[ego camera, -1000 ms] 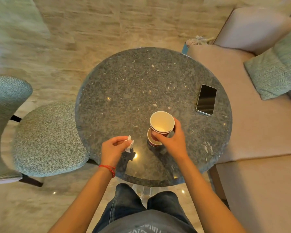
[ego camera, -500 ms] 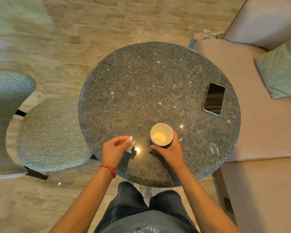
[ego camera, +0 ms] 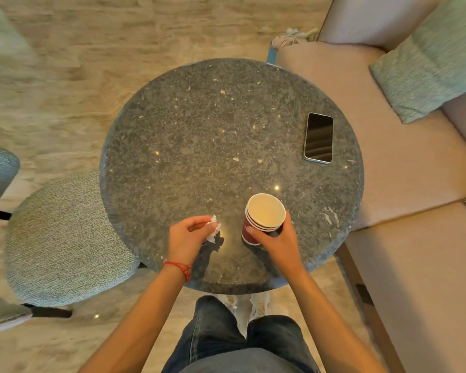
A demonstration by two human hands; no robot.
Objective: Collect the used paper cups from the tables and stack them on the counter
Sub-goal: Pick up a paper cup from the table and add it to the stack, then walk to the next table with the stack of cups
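A stack of nested red paper cups (ego camera: 261, 222) with cream insides tilts slightly left over the near part of the round dark stone table (ego camera: 199, 135). My right hand (ego camera: 276, 239) is wrapped around the stack from the near right side. Several rims show at its top. My left hand (ego camera: 187, 239) hovers over the table to the left of the cups, pinching a crumpled white tissue (ego camera: 213, 230) between fingers and thumb.
A black phone (ego camera: 318, 137) lies face up near the table's right edge. A beige sofa (ego camera: 404, 238) with a green cushion (ego camera: 428, 60) borders the right. A green upholstered chair (ego camera: 62, 240) stands at the left. My legs are under the near edge.
My right hand pushed the held cup down into the one on the table, then lifted the nested stack, so its red side shows again. My left hand kept the tissue.
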